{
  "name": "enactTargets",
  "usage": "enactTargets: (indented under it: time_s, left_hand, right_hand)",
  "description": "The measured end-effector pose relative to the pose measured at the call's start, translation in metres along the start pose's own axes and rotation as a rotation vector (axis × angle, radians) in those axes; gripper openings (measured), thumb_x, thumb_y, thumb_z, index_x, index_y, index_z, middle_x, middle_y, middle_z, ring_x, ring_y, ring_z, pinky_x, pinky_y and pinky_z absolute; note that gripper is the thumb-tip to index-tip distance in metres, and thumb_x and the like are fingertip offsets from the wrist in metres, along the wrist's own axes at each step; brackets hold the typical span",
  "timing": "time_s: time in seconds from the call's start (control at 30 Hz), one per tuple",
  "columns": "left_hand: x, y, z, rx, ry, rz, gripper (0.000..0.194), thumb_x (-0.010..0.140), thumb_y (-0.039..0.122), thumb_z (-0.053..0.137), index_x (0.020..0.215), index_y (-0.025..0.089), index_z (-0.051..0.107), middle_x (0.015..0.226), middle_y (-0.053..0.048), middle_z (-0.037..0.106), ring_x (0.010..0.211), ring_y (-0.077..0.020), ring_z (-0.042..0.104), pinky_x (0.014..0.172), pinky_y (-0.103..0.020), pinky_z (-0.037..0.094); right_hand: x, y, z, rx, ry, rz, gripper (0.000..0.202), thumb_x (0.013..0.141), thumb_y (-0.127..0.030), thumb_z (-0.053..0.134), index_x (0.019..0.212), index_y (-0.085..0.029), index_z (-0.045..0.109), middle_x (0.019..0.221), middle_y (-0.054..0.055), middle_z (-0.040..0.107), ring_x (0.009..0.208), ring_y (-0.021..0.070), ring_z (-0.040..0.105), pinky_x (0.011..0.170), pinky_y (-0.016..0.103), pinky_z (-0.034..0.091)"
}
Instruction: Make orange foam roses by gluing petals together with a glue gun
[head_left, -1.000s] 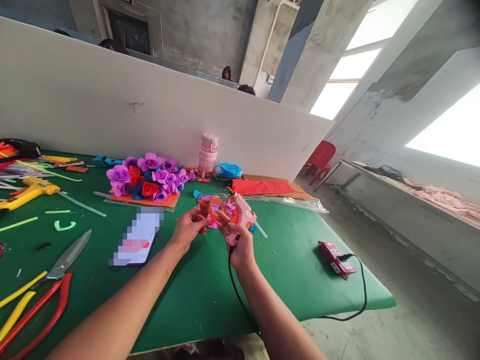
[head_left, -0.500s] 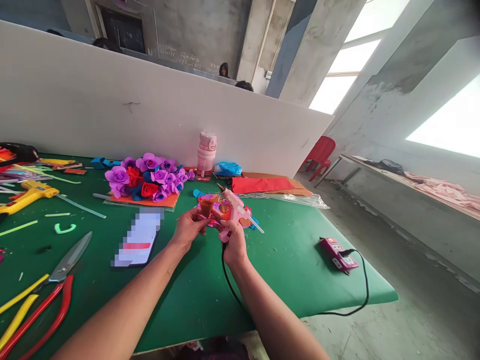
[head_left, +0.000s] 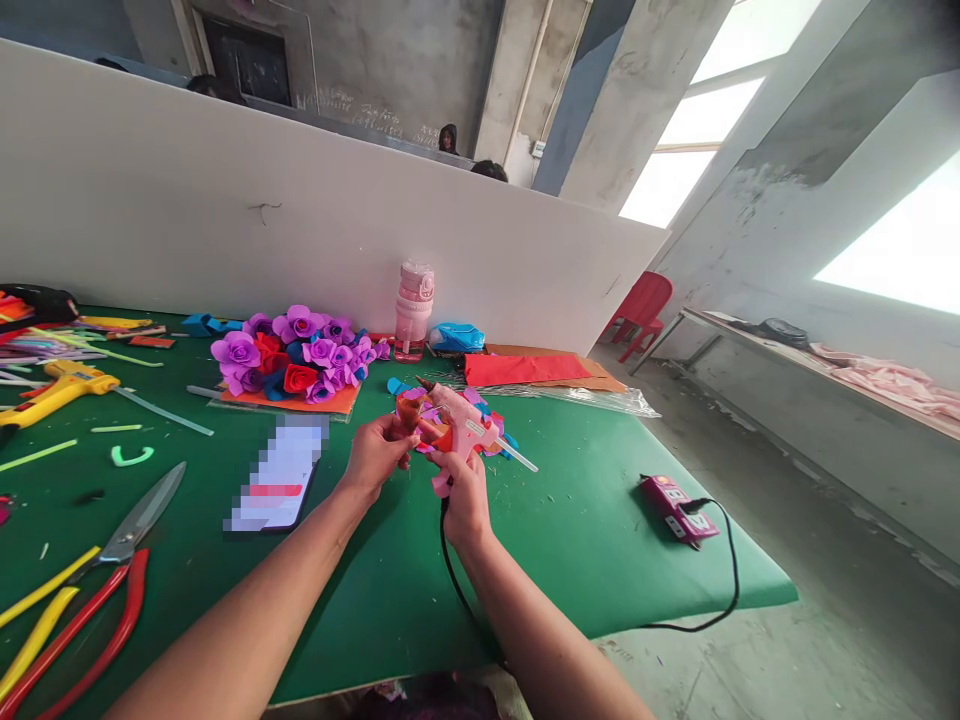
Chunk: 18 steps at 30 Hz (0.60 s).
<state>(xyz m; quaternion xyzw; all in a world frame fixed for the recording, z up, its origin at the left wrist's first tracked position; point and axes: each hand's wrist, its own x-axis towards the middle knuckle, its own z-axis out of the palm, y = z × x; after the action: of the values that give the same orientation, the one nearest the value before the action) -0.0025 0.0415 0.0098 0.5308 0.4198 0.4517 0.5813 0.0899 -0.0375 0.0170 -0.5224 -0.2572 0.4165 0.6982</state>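
My right hand [head_left: 466, 492] is closed around the handle of a pink hot glue gun [head_left: 471, 420]. A clear glue stick [head_left: 519, 454] sticks out of the gun's back end, and the dark nozzle points up and left. In my left hand [head_left: 379, 452], pinched between the fingers, is an orange-brown paper flower piece [head_left: 409, 410], close to the nozzle. Behind both hands lies a pile of paper petals [head_left: 495, 428] in purple, red, orange and blue, partly hidden by the gun. A black cord [head_left: 456, 570] hangs from the gun's handle.
Purple and red paper flowers [head_left: 300, 352] stand at the back left, near a pink bottle [head_left: 414, 312]. A phone [head_left: 277, 480], large scissors [head_left: 142, 520] and a yellow glue gun [head_left: 64, 390] lie on the left. A purple power socket [head_left: 676, 510] sits at right; red paper [head_left: 525, 370] lies behind.
The glue gun has tilted and shifted slightly, its nozzle moving left and down beside the flower piece. My left hand has stayed nearly still.
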Motion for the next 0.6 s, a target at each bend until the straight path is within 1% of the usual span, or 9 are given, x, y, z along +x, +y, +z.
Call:
enactTargets:
  time_s: [0.1,0.13,0.23,0.3,0.37,0.43,0.5,0.53,0.6]
  left_hand:
    - [-0.001,0.003,0.000,-0.034,0.008,0.002,0.025,0.053,0.029,0.076,0.059,0.017,0.054,0.047,0.008,0.051,0.036,-0.0070,0.045,0.037,-0.020,0.038]
    - [-0.001,0.003,0.000,-0.046,0.008,0.003,0.026,0.053,0.029,0.076,0.059,0.017,0.054,0.047,0.008,0.050,0.037,-0.0067,0.045,0.037,-0.020,0.039]
    - [-0.002,0.003,0.002,-0.063,0.003,0.003,0.026,0.054,0.029,0.076,0.060,0.017,0.054,0.048,0.008,0.050,0.037,-0.0062,0.045,0.038,-0.020,0.040]
    - [-0.003,0.002,0.003,-0.068,-0.010,0.000,0.026,0.054,0.028,0.076,0.061,0.017,0.054,0.049,0.008,0.050,0.038,-0.0062,0.045,0.038,-0.020,0.040]
    - [-0.003,0.001,0.003,-0.070,-0.017,0.002,0.026,0.055,0.028,0.076,0.061,0.017,0.054,0.049,0.008,0.050,0.038,-0.0062,0.045,0.038,-0.020,0.040]
    - [-0.003,0.000,0.003,-0.064,-0.013,0.008,0.026,0.055,0.027,0.076,0.060,0.017,0.054,0.048,0.008,0.050,0.038,-0.0062,0.045,0.038,-0.020,0.040]
    - [-0.002,0.001,0.002,-0.066,-0.005,0.013,0.026,0.055,0.028,0.077,0.061,0.017,0.055,0.048,0.008,0.050,0.038,-0.0060,0.045,0.039,-0.020,0.040]
    - [-0.001,0.001,0.001,-0.072,-0.002,0.012,0.026,0.055,0.029,0.077,0.061,0.016,0.055,0.049,0.008,0.050,0.038,-0.0058,0.045,0.039,-0.020,0.039]
    - [0.000,0.001,0.000,-0.088,0.003,0.006,0.028,0.053,0.030,0.078,0.061,0.016,0.056,0.050,0.008,0.051,0.038,-0.0053,0.045,0.038,-0.019,0.039]
  right_hand:
    - [-0.004,-0.004,-0.007,0.013,-0.008,-0.039,0.029,0.063,-0.026,0.058,0.087,-0.015,0.071,0.061,-0.001,0.060,0.043,0.0068,0.035,0.039,0.021,0.022]
    - [-0.004,-0.006,-0.010,0.019,-0.004,-0.048,0.032,0.063,-0.027,0.059,0.089,-0.015,0.071,0.066,0.000,0.063,0.044,0.0065,0.035,0.039,0.020,0.021]
    - [-0.003,-0.011,-0.016,-0.040,-0.038,-0.050,0.033,0.063,-0.028,0.061,0.092,-0.014,0.072,0.073,0.003,0.067,0.045,0.0068,0.038,0.038,0.020,0.023]
    - [0.000,-0.015,-0.016,-0.114,-0.067,-0.065,0.035,0.065,-0.028,0.063,0.097,-0.015,0.072,0.073,0.003,0.068,0.047,0.0081,0.042,0.039,0.020,0.026]
    - [0.002,-0.017,-0.013,-0.134,-0.065,-0.113,0.036,0.068,-0.030,0.064,0.100,-0.015,0.071,0.071,0.003,0.068,0.049,0.0098,0.047,0.041,0.020,0.030]
    - [0.005,-0.018,-0.010,-0.080,-0.040,-0.165,0.034,0.070,-0.033,0.064,0.098,-0.014,0.071,0.065,0.002,0.067,0.049,0.0105,0.049,0.045,0.022,0.035]
    - [0.007,-0.020,-0.011,-0.009,-0.028,-0.177,0.028,0.071,-0.034,0.064,0.089,-0.013,0.071,0.052,-0.001,0.060,0.045,0.0094,0.046,0.045,0.022,0.036]
    - [0.008,-0.022,-0.013,0.018,-0.022,-0.168,0.025,0.071,-0.033,0.064,0.083,-0.013,0.071,0.045,-0.003,0.054,0.043,0.0087,0.043,0.044,0.022,0.034]
    - [0.009,-0.026,-0.023,0.041,-0.019,-0.122,0.021,0.069,-0.033,0.064,0.072,-0.012,0.068,0.037,-0.007,0.043,0.037,0.0069,0.035,0.039,0.020,0.026]
